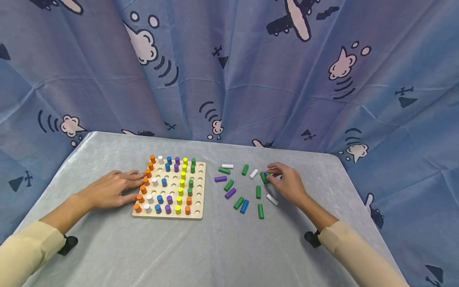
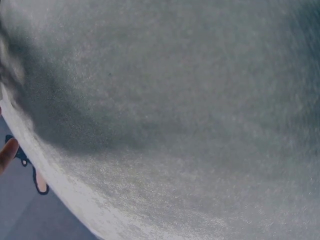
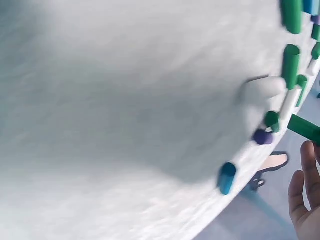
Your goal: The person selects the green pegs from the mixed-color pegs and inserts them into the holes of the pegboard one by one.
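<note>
A wooden pegboard (image 1: 204, 187) stands at left centre, with rows of orange, white, blue, purple, yellow and green pegs in its holes. My left hand (image 1: 111, 189) rests at its left edge, fingers extended toward the orange pegs (image 1: 143, 189); in the left wrist view only a fingertip (image 2: 8, 152) shows clearly. On the right, my right hand (image 1: 287, 181) pinches a green peg (image 3: 304, 128), raised off the table in the right wrist view. Beneath it lie another green peg (image 3: 271, 120) and a purple peg (image 3: 262, 137). A blue peg (image 3: 226, 178) lies nearby.
Loose pegs lie scattered between board and right hand: several green pegs (image 1: 258, 192), white pegs (image 1: 272, 199), purple pegs (image 1: 220, 179) and a blue peg (image 1: 244, 206). A pale cloth covers the table (image 1: 215, 255). A patterned blue curtain (image 1: 244, 79) hangs behind it.
</note>
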Motion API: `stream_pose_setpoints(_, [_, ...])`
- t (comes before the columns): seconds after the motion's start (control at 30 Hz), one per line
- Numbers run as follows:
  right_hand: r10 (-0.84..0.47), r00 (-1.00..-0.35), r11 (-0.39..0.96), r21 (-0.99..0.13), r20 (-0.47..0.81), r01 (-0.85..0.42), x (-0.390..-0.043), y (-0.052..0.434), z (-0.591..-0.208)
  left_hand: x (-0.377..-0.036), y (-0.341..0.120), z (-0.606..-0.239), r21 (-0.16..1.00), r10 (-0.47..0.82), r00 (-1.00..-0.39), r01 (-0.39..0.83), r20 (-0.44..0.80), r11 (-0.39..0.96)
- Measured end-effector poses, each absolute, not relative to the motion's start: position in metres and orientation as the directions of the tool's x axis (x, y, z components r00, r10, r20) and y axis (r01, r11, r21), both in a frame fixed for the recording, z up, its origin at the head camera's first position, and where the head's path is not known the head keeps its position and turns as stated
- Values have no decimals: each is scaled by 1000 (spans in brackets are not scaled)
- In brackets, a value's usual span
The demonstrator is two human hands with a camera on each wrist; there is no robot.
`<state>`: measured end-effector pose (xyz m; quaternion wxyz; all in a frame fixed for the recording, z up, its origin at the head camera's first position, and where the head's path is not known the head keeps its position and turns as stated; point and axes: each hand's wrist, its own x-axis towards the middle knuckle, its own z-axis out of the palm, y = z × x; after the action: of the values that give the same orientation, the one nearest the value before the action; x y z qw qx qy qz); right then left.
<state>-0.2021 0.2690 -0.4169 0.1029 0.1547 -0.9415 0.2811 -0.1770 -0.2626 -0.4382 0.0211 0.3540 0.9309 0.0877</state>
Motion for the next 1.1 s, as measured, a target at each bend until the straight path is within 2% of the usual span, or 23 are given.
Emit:
stream_pose_setpoints(0.5, [-325,-903,723,-541,283,-429,-224,195,-404,-178,-262,-441,188,650,-759,643,25,743])
stream_pose_setpoints(0.87, [-326,-907,665,-616,267,-421,-240,143,-409,-178,-265,-443,197,648,-761,641,34,742])
stream_pose_setpoints(1.1, [-311,-918,653,-646,247,-395,-245,126,-419,-178,-265,-444,194,655,-755,648,36,736])
